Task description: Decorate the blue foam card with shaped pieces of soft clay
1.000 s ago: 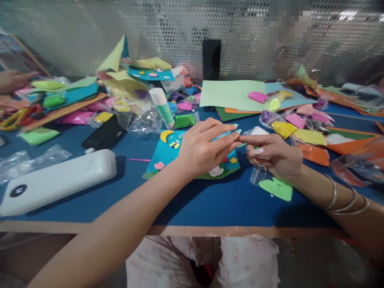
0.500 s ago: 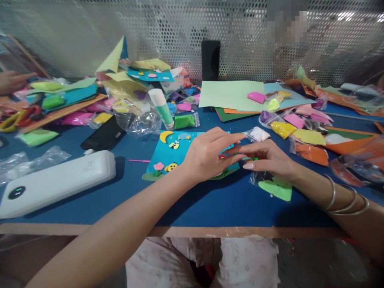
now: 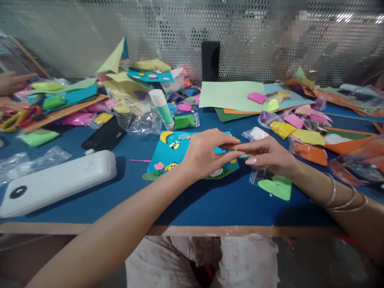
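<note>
A blue card (image 3: 159, 154) with a yellow moon, a bee, a pink flower and other clay shapes lies flat on the blue table. Over its right part is my left hand (image 3: 207, 154), thumb and forefinger pinched on a small bit of green clay (image 3: 236, 150). My right hand (image 3: 271, 157) meets it fingertip to fingertip, its fingers also closed on green clay, partly hidden. Beneath my right hand lies a flattened light green clay piece (image 3: 277, 188) with a clear bag. A white clay packet (image 3: 258, 133) is just behind that hand.
A white power bank (image 3: 60, 182) lies at left, near a black pouch (image 3: 103, 134). Behind the card stands a glue stick (image 3: 162, 108). Coloured clay packets and paper sheets (image 3: 231, 95) spread across the back. Another person's hand (image 3: 15, 82) is at far left.
My left thumb and forefinger have drawn closer together, and green clay now shows between them. My right fingers have shifted slightly and closed up.
</note>
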Demonstrator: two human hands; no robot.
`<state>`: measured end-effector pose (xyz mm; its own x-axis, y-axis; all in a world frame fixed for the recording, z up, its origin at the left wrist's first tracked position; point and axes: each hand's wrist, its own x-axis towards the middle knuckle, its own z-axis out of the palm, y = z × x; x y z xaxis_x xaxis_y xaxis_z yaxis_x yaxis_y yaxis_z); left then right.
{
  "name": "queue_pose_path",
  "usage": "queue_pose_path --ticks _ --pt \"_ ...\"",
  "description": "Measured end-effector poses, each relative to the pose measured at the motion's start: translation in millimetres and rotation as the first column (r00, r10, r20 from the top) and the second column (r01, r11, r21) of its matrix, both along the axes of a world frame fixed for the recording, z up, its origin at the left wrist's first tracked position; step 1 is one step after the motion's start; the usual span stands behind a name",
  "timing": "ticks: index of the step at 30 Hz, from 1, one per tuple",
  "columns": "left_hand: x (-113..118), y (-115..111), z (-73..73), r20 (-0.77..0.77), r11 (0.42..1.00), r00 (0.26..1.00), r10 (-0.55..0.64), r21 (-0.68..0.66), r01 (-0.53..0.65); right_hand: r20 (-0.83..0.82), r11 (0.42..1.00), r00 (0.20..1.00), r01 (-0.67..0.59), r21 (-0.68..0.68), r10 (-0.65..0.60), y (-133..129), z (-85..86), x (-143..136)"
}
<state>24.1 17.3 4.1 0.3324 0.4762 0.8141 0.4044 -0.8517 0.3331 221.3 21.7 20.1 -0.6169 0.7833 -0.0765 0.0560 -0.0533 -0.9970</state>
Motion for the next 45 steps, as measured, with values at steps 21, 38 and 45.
queue_pose_path --ticks 21,38,45 --pt "-1.0 -3.1 10.0 0.144 0.997 0.988 0.051 -0.07 -0.042 -0.085 0.956 0.954 0.291 0.038 -0.287 2.2 0.4 -0.2" --pt "-2.0 1.3 -2.0 -0.06 0.98 0.988 0.14 0.15 -0.13 0.124 0.89 0.943 0.242 0.386 -0.31 2.5 -1.2 -2.6" --pt "0.3 -1.4 -8.1 -0.308 0.979 0.943 0.13 0.187 -0.074 0.373 0.815 0.889 -0.001 0.58 -0.265 0.9 -4.6 -4.8"
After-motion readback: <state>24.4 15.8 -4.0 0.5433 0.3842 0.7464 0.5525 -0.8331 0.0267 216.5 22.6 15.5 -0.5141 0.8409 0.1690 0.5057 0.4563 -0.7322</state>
